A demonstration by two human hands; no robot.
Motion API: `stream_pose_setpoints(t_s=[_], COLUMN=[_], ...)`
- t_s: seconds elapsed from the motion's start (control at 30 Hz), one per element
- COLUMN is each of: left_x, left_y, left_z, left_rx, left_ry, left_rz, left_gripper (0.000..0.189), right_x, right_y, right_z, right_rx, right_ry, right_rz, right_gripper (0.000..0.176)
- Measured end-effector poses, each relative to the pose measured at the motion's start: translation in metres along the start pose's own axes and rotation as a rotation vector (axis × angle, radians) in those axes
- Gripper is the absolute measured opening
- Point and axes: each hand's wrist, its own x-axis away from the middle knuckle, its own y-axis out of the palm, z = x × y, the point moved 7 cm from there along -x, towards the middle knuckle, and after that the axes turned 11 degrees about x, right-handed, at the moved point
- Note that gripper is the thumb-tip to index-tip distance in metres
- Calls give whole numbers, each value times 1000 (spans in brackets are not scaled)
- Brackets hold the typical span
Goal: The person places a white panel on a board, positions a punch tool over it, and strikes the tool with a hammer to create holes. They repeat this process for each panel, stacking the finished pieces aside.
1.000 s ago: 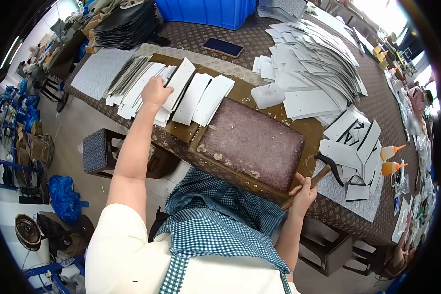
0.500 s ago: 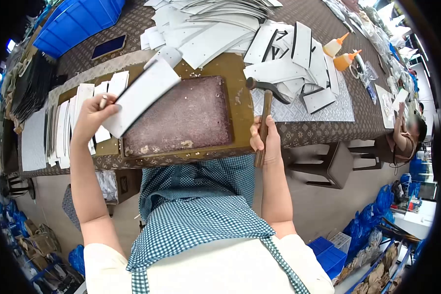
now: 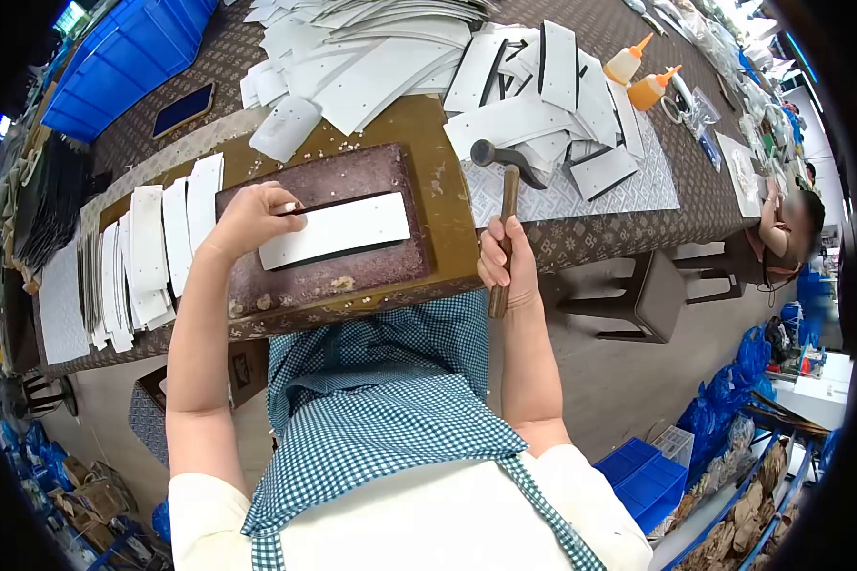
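Observation:
My left hand [image 3: 255, 224] pinches the left end of a white panel [image 3: 338, 230] with dark edging and small holes. The panel lies on the reddish-brown slab [image 3: 324, 278], slightly tilted up to the right. A small pale thing shows by my left fingers, too small to name. In my right hand [image 3: 510, 262], fingers wrap the wooden handle of a hammer [image 3: 510, 195], whose dark head is raised, just right of the board [image 3: 448, 205] under the slab. To the left of my left hand stand rows of white strips [image 3: 148, 238].
White panels [image 3: 528, 124] pile up behind the slab and to the right. Two glue bottles [image 3: 649, 90], a phone [image 3: 183, 109] and a blue crate [image 3: 129, 62] are farther back. A brown stool [image 3: 652, 295] stands at right, near another person [image 3: 781, 228].
My left hand has moved right and brought the white panel down from the air onto the slab, turning it more level. The hammer stays in my right hand, nearly in place.

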Motion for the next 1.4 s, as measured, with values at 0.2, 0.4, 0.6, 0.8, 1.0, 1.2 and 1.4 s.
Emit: stream_pose_setpoints(t_s=[0.2, 0.4, 0.6, 0.8, 1.0, 1.2, 1.4], left_x=[11, 26, 56, 73, 66, 64, 64], left_y=[0, -5, 1, -9, 2, 3, 1], left_z=[4, -28, -52, -51, -45, -35, -29], left_rx=[-142, 665, 649, 502, 476, 393, 349], left_ry=[153, 271, 321, 271, 329, 397, 377], left_rz=[120, 399, 681, 743, 723, 739, 715], left_gripper=[28, 26, 21, 16, 17, 11, 11], right_x=[7, 0, -23, -34, -35, -35, -35], right_y=[25, 74, 138, 155, 150, 150, 148], right_z=[-3, 5, 33, 59, 65, 64, 65], right_rx=[95, 566, 691, 907, 907, 913, 915], right_ry=[7, -35, -41, 12, -28, -31, -33], right_rz=[-29, 131, 6, 25, 61, 50, 50], right_gripper=[38, 16, 11, 18, 21, 19, 20])
